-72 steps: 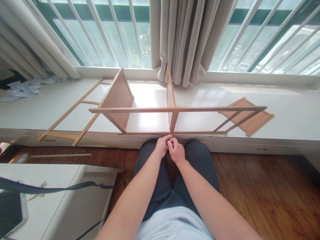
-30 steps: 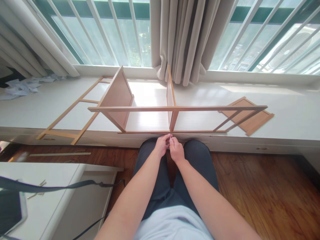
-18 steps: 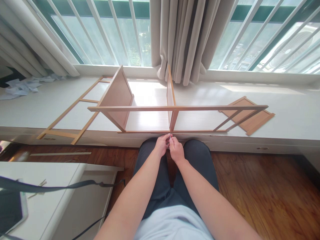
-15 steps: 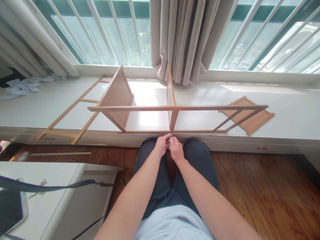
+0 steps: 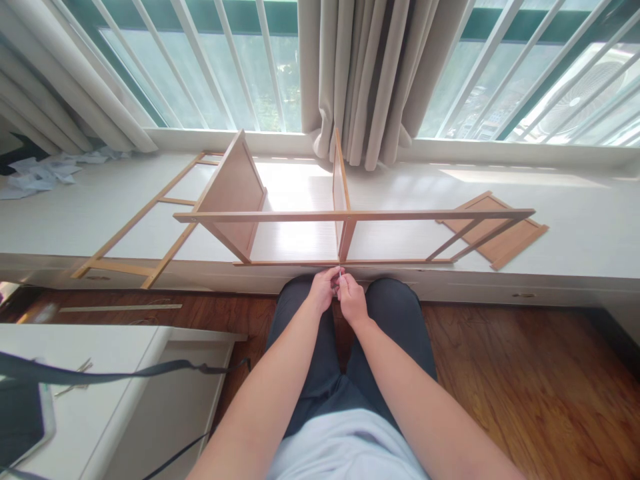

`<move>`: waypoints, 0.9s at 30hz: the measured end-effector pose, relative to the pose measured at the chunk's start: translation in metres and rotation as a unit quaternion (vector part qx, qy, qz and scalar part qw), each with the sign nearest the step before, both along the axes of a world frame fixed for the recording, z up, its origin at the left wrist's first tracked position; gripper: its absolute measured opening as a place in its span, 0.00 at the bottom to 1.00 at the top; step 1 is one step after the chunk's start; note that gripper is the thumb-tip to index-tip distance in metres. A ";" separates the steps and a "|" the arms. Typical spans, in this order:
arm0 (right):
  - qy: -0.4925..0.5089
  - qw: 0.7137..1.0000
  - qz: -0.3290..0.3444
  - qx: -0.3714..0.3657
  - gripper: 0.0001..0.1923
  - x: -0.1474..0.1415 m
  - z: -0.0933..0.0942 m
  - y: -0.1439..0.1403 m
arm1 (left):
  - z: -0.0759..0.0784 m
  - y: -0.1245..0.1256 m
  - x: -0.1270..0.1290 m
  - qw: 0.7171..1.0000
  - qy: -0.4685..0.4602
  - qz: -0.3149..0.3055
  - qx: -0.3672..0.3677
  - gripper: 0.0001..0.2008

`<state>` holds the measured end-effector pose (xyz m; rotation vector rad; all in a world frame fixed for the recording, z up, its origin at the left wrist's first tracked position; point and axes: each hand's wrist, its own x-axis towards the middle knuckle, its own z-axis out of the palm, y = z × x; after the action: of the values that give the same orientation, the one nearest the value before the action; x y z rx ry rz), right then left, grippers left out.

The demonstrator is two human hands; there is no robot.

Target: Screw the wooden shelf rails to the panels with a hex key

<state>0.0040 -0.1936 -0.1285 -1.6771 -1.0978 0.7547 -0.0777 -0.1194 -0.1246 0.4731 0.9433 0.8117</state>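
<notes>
- Just below the centre of the frame, the right hand [image 5: 353, 298] has its fingers curled in, thumb and forefinger pinched on a slim, pale, rod-like piece [image 5: 341, 273], most of it hidden by the fingers.
- Directly beside it, the left hand [image 5: 323, 291] is half curled, its fingertips close to the same piece; whether they grip it or only steady it, I cannot tell.
- Both hands are at the near lower rail of a long, light-brown wooden frame [image 5: 270, 217], lying on its side across the middle of the frame, beneath its upright middle panel [image 5: 342, 180].
- A large, flat, light-brown wooden panel [image 5: 234, 193] stands upright within the left part of that frame.
- At centre left, a ladder-like wooden side piece [image 5: 123, 268] lies aslant, its lower end jutting past the edge of a wide white ledge [image 5: 590, 233].
- At centre right, a loose light-brown rectangular board [image 5: 506, 239] lies flat on the ledge, partly behind the slanting bars.
- Crumpled white papers [image 5: 43, 175] lie at the far left, and a beige curtain [image 5: 360, 80] hangs at top centre.
- At lower left, a white cabinet [image 5: 125, 357] bears a dark tablet-like device [image 5: 20, 420] and thin metal pieces [image 5: 74, 380], with a dark strap [image 5: 125, 375] crossing above.
</notes>
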 end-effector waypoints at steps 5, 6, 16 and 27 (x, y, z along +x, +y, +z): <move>0.066 0.998 0.010 0.015 0.21 -0.002 -0.006 0.003 | 0.001 0.000 0.000 1.000 0.001 -0.020 0.003 0.15; 0.079 0.997 0.011 0.016 0.21 -0.003 -0.007 0.003 | 0.001 0.000 0.000 1.000 0.003 -0.023 0.003 0.15; 0.141 0.990 0.009 0.025 0.20 -0.003 -0.007 0.002 | 0.001 0.000 -0.001 0.999 0.011 -0.036 0.005 0.17; 0.236 0.971 0.025 0.010 0.23 -0.004 -0.010 0.005 | 0.010 -0.004 -0.001 0.997 0.009 -0.077 0.007 0.14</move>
<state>0.0004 -0.1882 -0.1383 -1.3573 -0.8071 1.1029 -0.0791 -0.1233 -0.1144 0.5581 0.9066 0.6758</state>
